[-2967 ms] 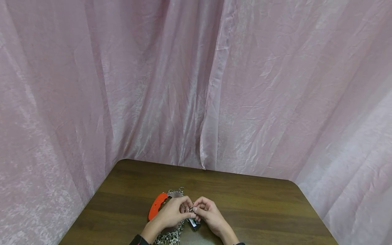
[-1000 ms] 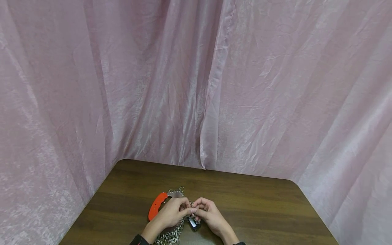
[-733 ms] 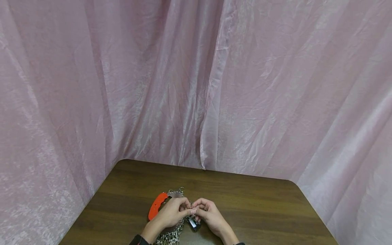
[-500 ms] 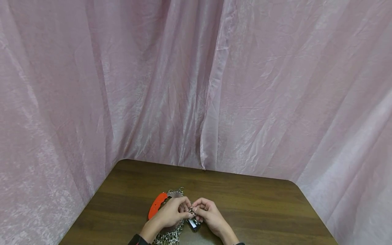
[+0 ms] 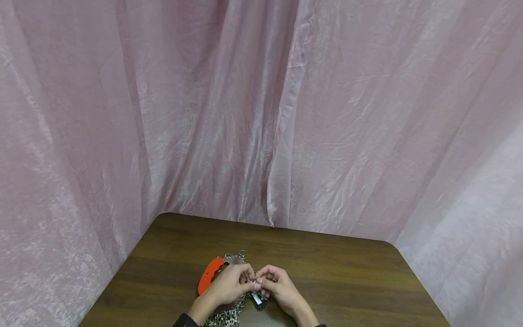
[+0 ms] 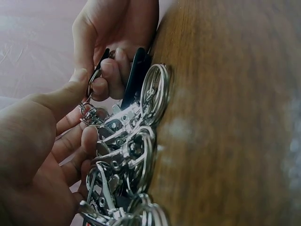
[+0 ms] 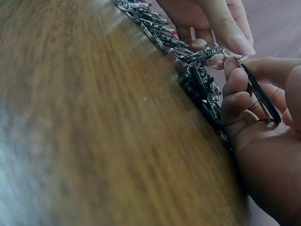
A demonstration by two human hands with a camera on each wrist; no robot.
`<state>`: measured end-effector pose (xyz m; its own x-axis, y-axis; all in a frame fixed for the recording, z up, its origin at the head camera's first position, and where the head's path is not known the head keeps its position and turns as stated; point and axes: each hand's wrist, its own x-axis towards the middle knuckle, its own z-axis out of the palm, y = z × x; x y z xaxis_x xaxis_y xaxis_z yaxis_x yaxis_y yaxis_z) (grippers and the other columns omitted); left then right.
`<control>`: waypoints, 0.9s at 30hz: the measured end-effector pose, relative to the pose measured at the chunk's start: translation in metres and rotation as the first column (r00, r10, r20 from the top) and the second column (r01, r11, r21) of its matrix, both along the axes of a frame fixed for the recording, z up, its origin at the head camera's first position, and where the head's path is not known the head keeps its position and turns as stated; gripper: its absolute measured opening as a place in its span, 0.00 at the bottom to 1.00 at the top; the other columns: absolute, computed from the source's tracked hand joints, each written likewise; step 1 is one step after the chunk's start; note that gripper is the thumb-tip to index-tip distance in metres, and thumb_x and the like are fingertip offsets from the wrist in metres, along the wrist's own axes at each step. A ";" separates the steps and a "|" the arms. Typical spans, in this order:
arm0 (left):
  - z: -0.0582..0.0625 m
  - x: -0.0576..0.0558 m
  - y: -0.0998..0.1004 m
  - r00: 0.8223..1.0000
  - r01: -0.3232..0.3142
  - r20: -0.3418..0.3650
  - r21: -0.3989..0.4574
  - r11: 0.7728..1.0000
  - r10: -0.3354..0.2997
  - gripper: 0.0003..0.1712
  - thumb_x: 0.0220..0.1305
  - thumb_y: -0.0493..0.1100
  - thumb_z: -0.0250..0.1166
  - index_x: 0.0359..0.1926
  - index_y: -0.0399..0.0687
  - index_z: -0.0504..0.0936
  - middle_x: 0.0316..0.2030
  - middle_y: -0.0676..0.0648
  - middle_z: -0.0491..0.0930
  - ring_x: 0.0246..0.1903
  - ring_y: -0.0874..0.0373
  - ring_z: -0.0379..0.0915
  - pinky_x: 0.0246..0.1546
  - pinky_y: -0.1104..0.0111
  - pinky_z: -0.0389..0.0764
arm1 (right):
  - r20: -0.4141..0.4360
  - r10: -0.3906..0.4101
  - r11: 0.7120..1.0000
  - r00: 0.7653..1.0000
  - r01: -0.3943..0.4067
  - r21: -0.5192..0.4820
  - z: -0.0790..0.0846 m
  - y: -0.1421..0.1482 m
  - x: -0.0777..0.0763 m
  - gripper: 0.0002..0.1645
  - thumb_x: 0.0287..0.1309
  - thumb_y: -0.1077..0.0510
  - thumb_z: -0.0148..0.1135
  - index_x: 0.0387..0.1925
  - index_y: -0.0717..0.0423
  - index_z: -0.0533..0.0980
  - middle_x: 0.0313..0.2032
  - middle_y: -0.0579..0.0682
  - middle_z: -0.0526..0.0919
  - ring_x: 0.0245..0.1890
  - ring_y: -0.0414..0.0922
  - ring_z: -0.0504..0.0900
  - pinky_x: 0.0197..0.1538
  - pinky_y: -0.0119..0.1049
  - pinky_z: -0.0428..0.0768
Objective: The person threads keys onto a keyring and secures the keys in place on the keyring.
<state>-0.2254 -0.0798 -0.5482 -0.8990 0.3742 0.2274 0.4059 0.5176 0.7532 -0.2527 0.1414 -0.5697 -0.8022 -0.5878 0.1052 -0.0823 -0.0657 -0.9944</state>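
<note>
Both hands meet low in the head view, over the table. My right hand (image 5: 282,290) holds a slim black-and-metal piece that looks like a nail clipper (image 7: 261,92), its far end lying against the palm. A small wire ring (image 7: 230,57) sits at its near end, where the thumbs come together. My left hand (image 5: 230,284) pinches at this ring between thumb and fingers. Its other fingers touch a string of shiny metal clasps with split rings (image 6: 117,127). More black pieces (image 7: 200,87) lie beneath the hands, beside the table surface.
An orange handle (image 5: 209,274) lies left of the left hand, partly behind it. Many metal clasps and rings (image 5: 229,315) spread under the left wrist. The brown wooden table (image 5: 347,272) has rounded far corners, with pink curtains (image 5: 347,136) hanging behind it.
Both hands stay in place. The thumb tips came together about a second ago, drew slightly apart, and now sit close again at the small ring.
</note>
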 end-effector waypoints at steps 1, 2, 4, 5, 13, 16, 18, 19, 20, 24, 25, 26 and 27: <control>0.000 0.000 0.000 1.000 0.000 -0.002 0.001 1.000 0.000 0.16 0.65 0.59 0.76 0.37 0.56 0.82 0.29 0.62 0.78 0.28 0.69 0.74 0.33 0.71 0.77 | -0.002 0.002 1.000 1.000 -0.002 -0.003 0.000 0.000 0.000 0.19 0.69 0.67 0.62 0.48 0.84 0.70 0.33 0.45 0.82 0.26 0.35 0.76 0.31 0.28 0.77; 0.000 0.000 0.000 1.000 -0.002 -0.006 0.001 1.000 0.002 0.16 0.65 0.59 0.76 0.37 0.56 0.82 0.29 0.62 0.78 0.28 0.69 0.74 0.33 0.71 0.77 | -0.003 0.003 1.000 1.000 -0.003 -0.005 0.000 0.000 0.000 0.18 0.68 0.68 0.62 0.48 0.84 0.70 0.33 0.45 0.82 0.26 0.36 0.76 0.31 0.28 0.77; 0.000 0.000 0.000 1.000 -0.003 -0.012 0.000 1.000 0.003 0.16 0.66 0.59 0.75 0.37 0.56 0.82 0.29 0.62 0.78 0.28 0.70 0.73 0.33 0.71 0.77 | -0.001 0.002 1.000 1.000 -0.002 -0.006 0.000 0.000 0.000 0.18 0.67 0.69 0.61 0.49 0.84 0.70 0.33 0.45 0.82 0.26 0.36 0.77 0.31 0.28 0.77; -0.001 0.000 0.000 1.000 -0.003 -0.013 -0.001 1.000 0.003 0.16 0.66 0.60 0.74 0.37 0.57 0.82 0.30 0.62 0.78 0.28 0.70 0.73 0.33 0.71 0.77 | 0.000 0.001 1.000 1.000 -0.001 -0.003 0.001 0.000 0.001 0.18 0.67 0.69 0.61 0.49 0.84 0.70 0.33 0.45 0.82 0.26 0.36 0.77 0.32 0.28 0.77; -0.001 0.001 0.000 0.999 -0.012 -0.033 -0.010 1.000 0.011 0.16 0.69 0.61 0.72 0.34 0.58 0.81 0.27 0.62 0.76 0.25 0.70 0.71 0.29 0.71 0.74 | -0.003 -0.004 1.000 1.000 0.004 0.017 0.000 0.000 0.000 0.17 0.67 0.68 0.62 0.49 0.81 0.72 0.32 0.44 0.83 0.26 0.36 0.77 0.32 0.28 0.78; 0.000 0.001 0.000 0.999 -0.015 -0.038 -0.010 1.000 0.015 0.16 0.69 0.61 0.71 0.33 0.58 0.81 0.25 0.62 0.75 0.24 0.70 0.70 0.27 0.71 0.73 | -0.009 -0.007 1.000 1.000 0.008 0.017 0.000 0.000 0.000 0.17 0.67 0.68 0.62 0.49 0.81 0.72 0.32 0.44 0.83 0.26 0.36 0.77 0.32 0.28 0.78; 0.000 0.002 0.000 0.999 -0.017 -0.035 -0.010 1.000 0.017 0.16 0.69 0.61 0.72 0.33 0.58 0.81 0.24 0.61 0.75 0.23 0.70 0.69 0.26 0.71 0.72 | -0.013 -0.008 1.000 1.000 0.008 0.014 -0.001 0.000 0.000 0.17 0.67 0.68 0.62 0.49 0.82 0.72 0.32 0.44 0.83 0.26 0.36 0.78 0.32 0.28 0.78; 0.000 0.002 0.000 0.999 -0.017 -0.031 -0.008 1.000 0.017 0.16 0.68 0.61 0.72 0.34 0.58 0.81 0.25 0.61 0.75 0.23 0.70 0.70 0.26 0.71 0.72 | -0.013 -0.007 1.000 1.000 0.007 0.009 -0.001 0.000 0.000 0.17 0.67 0.68 0.62 0.49 0.82 0.71 0.32 0.44 0.83 0.26 0.36 0.78 0.32 0.28 0.78; 0.000 0.001 0.000 0.999 -0.015 -0.032 -0.005 1.000 0.015 0.16 0.68 0.60 0.73 0.35 0.57 0.81 0.26 0.61 0.76 0.24 0.70 0.70 0.27 0.71 0.73 | -0.011 -0.006 1.000 1.000 0.006 0.003 0.000 -0.001 0.000 0.18 0.68 0.68 0.62 0.49 0.82 0.71 0.32 0.44 0.83 0.26 0.36 0.78 0.32 0.28 0.78; 0.001 0.001 0.000 1.000 -0.013 -0.001 0.004 1.000 0.013 0.16 0.64 0.57 0.77 0.41 0.56 0.83 0.30 0.61 0.79 0.27 0.69 0.73 0.31 0.71 0.76 | 0.004 -0.007 1.000 1.000 0.007 -0.026 0.000 -0.001 0.001 0.21 0.70 0.67 0.63 0.49 0.84 0.67 0.33 0.45 0.83 0.27 0.35 0.78 0.32 0.27 0.78; 0.001 0.001 0.000 1.000 -0.010 0.005 0.006 1.000 0.010 0.16 0.63 0.56 0.78 0.42 0.55 0.83 0.31 0.61 0.80 0.28 0.69 0.74 0.32 0.71 0.76 | 0.011 -0.009 0.999 1.000 0.009 -0.032 0.001 -0.001 0.001 0.21 0.71 0.66 0.63 0.50 0.84 0.66 0.33 0.45 0.82 0.27 0.35 0.77 0.32 0.27 0.78; 0.001 0.001 0.000 1.000 -0.008 0.010 0.008 1.000 0.008 0.15 0.63 0.55 0.78 0.43 0.56 0.84 0.32 0.61 0.80 0.29 0.69 0.74 0.33 0.70 0.77 | 0.017 -0.011 0.999 1.000 0.011 -0.035 0.001 -0.001 0.002 0.22 0.71 0.66 0.63 0.50 0.85 0.66 0.33 0.45 0.82 0.27 0.35 0.77 0.32 0.28 0.78; 0.001 0.001 0.000 1.000 -0.007 0.019 0.008 1.000 0.007 0.15 0.63 0.54 0.78 0.44 0.56 0.84 0.32 0.61 0.80 0.29 0.69 0.74 0.33 0.70 0.77 | 0.023 -0.013 0.999 1.000 0.014 -0.038 0.001 -0.001 0.002 0.22 0.71 0.66 0.63 0.50 0.85 0.65 0.33 0.45 0.82 0.27 0.35 0.77 0.32 0.28 0.78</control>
